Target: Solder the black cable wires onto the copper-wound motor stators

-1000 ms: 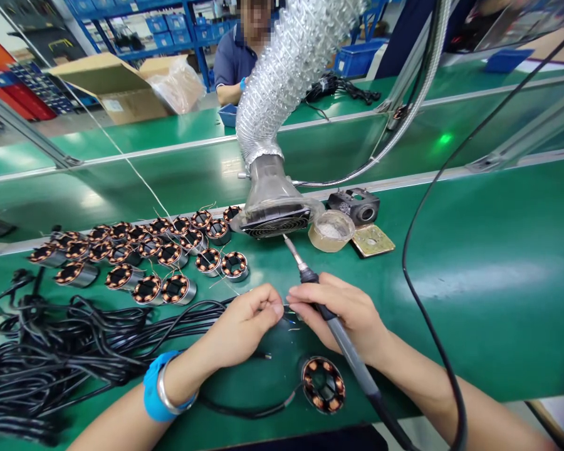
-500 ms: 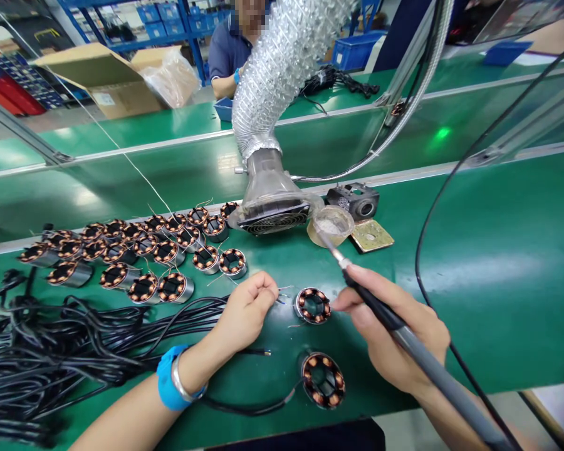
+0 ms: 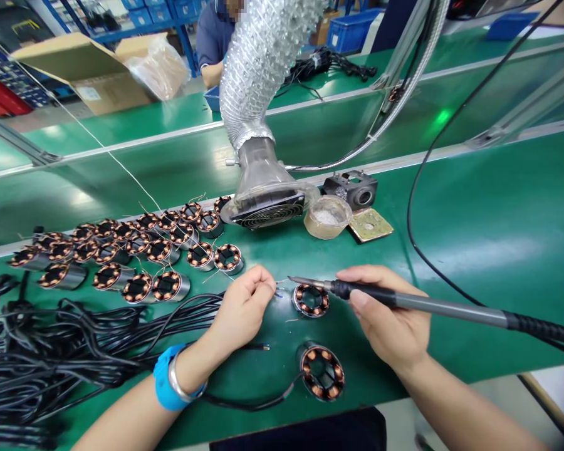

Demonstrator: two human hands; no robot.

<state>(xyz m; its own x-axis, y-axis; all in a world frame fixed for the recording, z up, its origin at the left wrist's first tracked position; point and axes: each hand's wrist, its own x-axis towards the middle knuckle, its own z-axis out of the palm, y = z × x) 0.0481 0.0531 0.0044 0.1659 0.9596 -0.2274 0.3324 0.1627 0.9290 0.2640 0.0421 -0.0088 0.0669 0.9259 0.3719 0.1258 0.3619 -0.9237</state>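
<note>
My left hand (image 3: 247, 307) is closed in a pinch on thin wire ends (image 3: 281, 289) beside a copper-wound stator (image 3: 311, 300). My right hand (image 3: 390, 313) grips a soldering iron (image 3: 432, 305) by its black sleeve. The iron points left, its tip close to the wire ends and over the stator's upper edge; contact cannot be made out. Nearer the front edge lies another stator (image 3: 323, 372) with a black cable (image 3: 254, 408) running from it.
Rows of stators (image 3: 169, 285) and black cables (image 3: 89, 338) fill the left. Behind my hands are a fume extractor (image 3: 267, 194), a round pot (image 3: 328, 217), a yellow pad (image 3: 370, 225) and a black holder (image 3: 357, 188). Across the bench is a person (image 3: 211, 47).
The iron's tip has moved from the round pot down and left to the wire ends. My right hand has turned the iron nearly level. My left hand keeps its pinch.
</note>
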